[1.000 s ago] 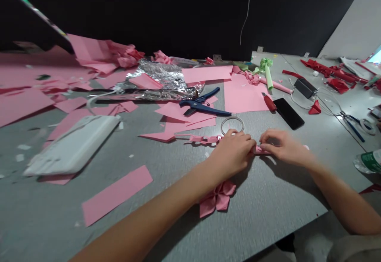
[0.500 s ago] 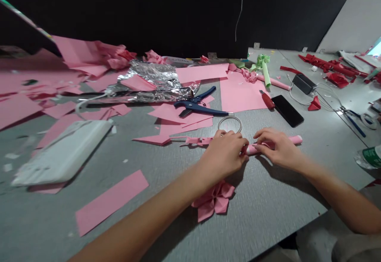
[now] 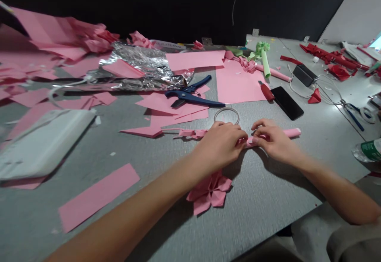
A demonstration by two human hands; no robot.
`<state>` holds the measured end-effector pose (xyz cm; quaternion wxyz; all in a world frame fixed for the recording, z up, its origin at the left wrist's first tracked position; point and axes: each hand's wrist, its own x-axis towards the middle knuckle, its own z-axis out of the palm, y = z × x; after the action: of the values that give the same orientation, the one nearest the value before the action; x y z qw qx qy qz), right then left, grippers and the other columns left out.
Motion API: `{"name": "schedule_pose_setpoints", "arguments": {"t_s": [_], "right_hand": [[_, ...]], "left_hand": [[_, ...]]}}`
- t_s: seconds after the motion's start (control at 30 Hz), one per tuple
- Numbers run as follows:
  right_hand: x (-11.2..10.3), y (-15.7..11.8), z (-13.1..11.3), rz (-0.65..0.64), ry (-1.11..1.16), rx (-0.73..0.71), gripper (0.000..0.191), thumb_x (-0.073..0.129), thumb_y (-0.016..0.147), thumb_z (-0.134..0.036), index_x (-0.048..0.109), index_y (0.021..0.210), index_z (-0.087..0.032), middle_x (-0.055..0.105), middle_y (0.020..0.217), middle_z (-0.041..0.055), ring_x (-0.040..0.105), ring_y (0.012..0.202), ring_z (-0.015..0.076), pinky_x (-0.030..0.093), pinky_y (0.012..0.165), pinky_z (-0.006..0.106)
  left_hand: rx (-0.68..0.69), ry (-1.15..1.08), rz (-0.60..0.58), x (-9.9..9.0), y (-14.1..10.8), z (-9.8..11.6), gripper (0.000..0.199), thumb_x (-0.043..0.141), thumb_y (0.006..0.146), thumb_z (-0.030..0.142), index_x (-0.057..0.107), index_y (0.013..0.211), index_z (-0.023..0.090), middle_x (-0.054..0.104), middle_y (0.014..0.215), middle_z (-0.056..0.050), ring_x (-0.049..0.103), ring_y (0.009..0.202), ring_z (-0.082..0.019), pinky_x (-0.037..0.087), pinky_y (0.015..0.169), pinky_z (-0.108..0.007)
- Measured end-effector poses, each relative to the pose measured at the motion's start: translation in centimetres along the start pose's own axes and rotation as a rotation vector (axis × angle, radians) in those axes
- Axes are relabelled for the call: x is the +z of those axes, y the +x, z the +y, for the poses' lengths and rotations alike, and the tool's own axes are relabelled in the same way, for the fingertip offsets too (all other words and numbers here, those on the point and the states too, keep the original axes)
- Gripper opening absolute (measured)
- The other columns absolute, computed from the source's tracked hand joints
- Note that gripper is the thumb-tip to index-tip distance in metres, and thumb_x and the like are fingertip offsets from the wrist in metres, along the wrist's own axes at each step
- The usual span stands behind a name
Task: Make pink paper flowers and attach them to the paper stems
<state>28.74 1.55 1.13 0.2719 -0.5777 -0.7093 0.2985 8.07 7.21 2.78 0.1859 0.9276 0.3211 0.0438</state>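
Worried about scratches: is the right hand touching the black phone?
Apart: the head view shows grey tabletop between the right hand and the black phone.

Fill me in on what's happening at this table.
A person is working on a rolled pink paper tube with both hands. The left hand holds its left end; the right hand's fingertips are at it alongside, though their exact grip is unclear. A folded pink paper flower lies beside the left forearm, and a dark blue cutter lies beyond the hands.
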Motion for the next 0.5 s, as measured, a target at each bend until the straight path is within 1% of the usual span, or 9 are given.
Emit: {"name": "schedule_pose_setpoints", "arguments": {"t_s": [0.17,0.33,0.5], "right_hand": [[0.3,0.14,-0.16,-0.014,-0.013,0.013,0.023,0.068,0.097,-0.017,0.062,0.075,-0.024,0.068,0.116,0.0091,0.061,0.114,0.0288,0.047,0.105,0.052],[0.31,0.26,-0.55,0.001,0.008,0.029,0.026,0.067,0.097,-0.015,0.06,0.074,-0.023,0.066,0.111,0.0083,0.061,0.109,0.0273,0.047,0.103,0.049],[0.24,0.36,-0.52,0.014,-0.005,0.031,0.025,0.068,0.097,-0.014,0.06,0.074,-0.023,0.066,0.106,0.0071,0.06,0.107,0.0267,0.046,0.101,0.048]], "left_hand": [[0.007,-0.004,0.033,0.02,0.0,-0.03,0.018,0.063,0.102,0.022,0.078,0.092,0.02,0.08,0.095,-0.006,0.072,0.095,-0.027,0.043,0.087,-0.043],[-0.012,-0.002,0.019,-0.1,0.04,0.05,0.017,0.065,0.101,0.023,0.079,0.091,0.019,0.08,0.095,-0.007,0.072,0.096,-0.027,0.044,0.089,-0.043],[-0.017,-0.016,0.014,-0.23,0.04,0.1,0.016,0.066,0.1,0.02,0.08,0.091,0.019,0.08,0.095,-0.007,0.072,0.097,-0.029,0.045,0.09,-0.044]]}}
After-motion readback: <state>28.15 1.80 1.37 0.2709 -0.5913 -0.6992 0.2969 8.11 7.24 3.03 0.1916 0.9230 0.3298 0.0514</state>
